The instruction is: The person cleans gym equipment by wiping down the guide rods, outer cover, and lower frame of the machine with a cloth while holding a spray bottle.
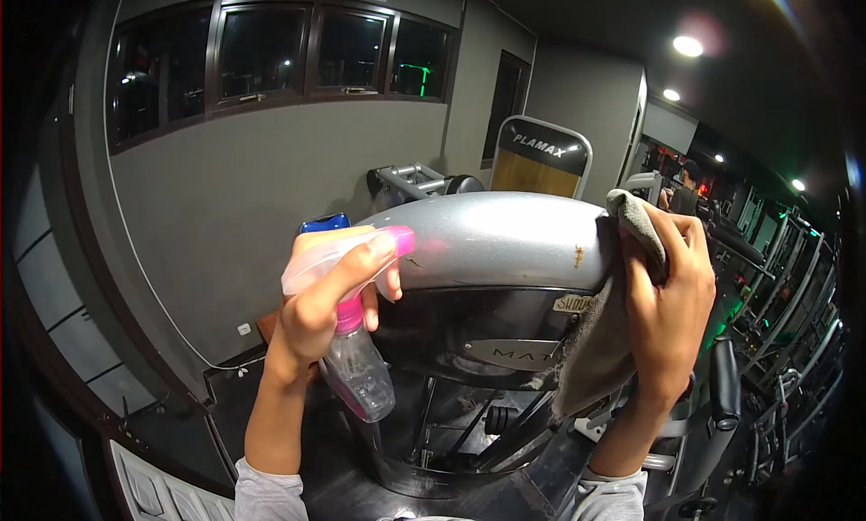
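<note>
My left hand point(318, 304) grips the neck of a clear plastic spray bottle point(358, 379) with a pink collar and pink nozzle, which points right at the machine's cover. Bunched in my right hand point(670, 291) is a grey cloth point(602, 345), hanging down over the right end of the silver curved top cover point(500, 230) of a gym machine. The silver surface shows scuffs and a brownish mark. Below it, the black panel point(433, 331) carries an oval maker's plate, partly covered by the cloth.
Another machine with a framed shroud point(541, 155) stands behind, by the grey wall. A padded black roller point(725, 386) is at the right, with gym equipment and a person point(685, 189) farther off. A white panelled object point(162, 487) lies at lower left.
</note>
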Action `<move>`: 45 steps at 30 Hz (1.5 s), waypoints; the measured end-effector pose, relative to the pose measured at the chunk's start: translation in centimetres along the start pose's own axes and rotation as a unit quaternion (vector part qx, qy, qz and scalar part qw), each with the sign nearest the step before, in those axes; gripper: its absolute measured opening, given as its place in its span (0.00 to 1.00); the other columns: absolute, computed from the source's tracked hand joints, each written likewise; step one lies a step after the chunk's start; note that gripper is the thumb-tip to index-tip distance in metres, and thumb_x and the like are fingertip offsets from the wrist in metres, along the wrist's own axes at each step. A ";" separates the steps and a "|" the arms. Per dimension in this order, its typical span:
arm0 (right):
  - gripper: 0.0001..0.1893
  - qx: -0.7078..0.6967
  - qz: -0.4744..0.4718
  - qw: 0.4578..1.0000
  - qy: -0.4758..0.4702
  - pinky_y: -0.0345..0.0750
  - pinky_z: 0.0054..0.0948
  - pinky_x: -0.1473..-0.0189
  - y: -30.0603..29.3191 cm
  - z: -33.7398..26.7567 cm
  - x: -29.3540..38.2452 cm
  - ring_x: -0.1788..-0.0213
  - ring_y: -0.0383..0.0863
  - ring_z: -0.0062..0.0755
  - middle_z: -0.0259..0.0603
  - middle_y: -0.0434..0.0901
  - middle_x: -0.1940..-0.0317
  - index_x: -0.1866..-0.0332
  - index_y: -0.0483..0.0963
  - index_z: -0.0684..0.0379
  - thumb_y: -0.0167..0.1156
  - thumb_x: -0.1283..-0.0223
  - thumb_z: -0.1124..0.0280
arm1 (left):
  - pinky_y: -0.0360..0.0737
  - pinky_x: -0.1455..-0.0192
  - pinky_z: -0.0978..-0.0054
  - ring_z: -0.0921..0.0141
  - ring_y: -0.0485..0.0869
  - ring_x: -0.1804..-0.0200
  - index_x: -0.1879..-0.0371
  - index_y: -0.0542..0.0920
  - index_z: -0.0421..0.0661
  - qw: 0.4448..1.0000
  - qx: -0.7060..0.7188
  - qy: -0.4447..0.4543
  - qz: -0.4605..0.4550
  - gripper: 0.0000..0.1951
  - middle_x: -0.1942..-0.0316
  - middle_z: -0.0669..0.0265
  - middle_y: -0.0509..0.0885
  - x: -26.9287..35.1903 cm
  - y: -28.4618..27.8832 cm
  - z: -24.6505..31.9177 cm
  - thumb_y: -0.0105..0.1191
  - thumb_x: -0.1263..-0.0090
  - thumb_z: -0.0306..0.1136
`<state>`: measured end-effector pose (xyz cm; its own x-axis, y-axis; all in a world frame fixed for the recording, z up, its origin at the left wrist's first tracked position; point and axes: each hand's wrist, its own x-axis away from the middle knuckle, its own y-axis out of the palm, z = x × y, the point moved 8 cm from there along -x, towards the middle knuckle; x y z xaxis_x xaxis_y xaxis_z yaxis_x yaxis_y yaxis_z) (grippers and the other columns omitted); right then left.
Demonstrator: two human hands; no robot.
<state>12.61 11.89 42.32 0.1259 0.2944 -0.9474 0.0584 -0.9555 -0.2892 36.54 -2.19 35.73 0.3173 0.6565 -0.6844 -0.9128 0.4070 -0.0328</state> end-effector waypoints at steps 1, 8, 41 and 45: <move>0.22 -0.002 0.001 1.000 -0.002 0.76 0.39 0.49 0.1 -0.3 0.0 0.56 0.80 0.48 0.46 0.77 0.59 0.47 0.80 0.54 0.62 0.52 0.77 | 0.73 0.82 0.79 0.72 0.77 0.84 0.71 0.81 0.32 1.000 -0.001 0.001 0.002 0.22 0.78 0.58 0.81 -0.2 -0.2 0.2 0.48 0.30 0.44; 0.22 0.012 -0.028 0.994 -0.100 0.76 0.39 0.49 1.3 -3.7 -0.9 0.54 0.77 0.44 0.44 0.77 0.61 0.51 0.81 0.55 0.63 0.57 0.80 | 0.72 0.83 0.80 0.72 0.76 0.86 0.75 0.79 0.35 1.000 -0.002 -0.015 -0.024 0.21 0.79 0.58 0.81 -0.7 0.1 0.0 0.46 0.30 0.43; 0.25 -0.039 0.040 0.971 -0.234 0.78 0.31 0.60 2.4 -6.4 5.7 0.63 0.76 0.34 0.32 0.81 0.56 0.52 0.85 0.49 0.67 0.65 0.73 | 0.74 0.77 0.79 0.73 0.78 0.80 0.76 0.81 0.34 0.992 0.124 -0.028 -0.011 0.18 0.77 0.59 0.81 6.9 -2.8 -5.0 0.57 0.39 0.41; 0.22 -0.020 0.101 0.974 -0.200 0.77 0.33 0.57 1.8 -5.9 5.9 0.60 0.77 0.36 0.32 0.83 0.58 0.54 0.86 0.49 0.68 0.61 0.72 | 0.74 0.77 0.79 0.73 0.78 0.80 0.76 0.81 0.34 0.996 0.085 -0.018 -0.006 0.17 0.77 0.60 0.81 7.4 -2.3 -4.0 0.56 0.40 0.40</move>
<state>19.34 12.02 37.05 -0.2561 0.0611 -0.9647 0.1129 -0.9893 -0.0926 40.00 -0.79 27.80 0.3403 0.6724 -0.6573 -0.8529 0.5150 0.0854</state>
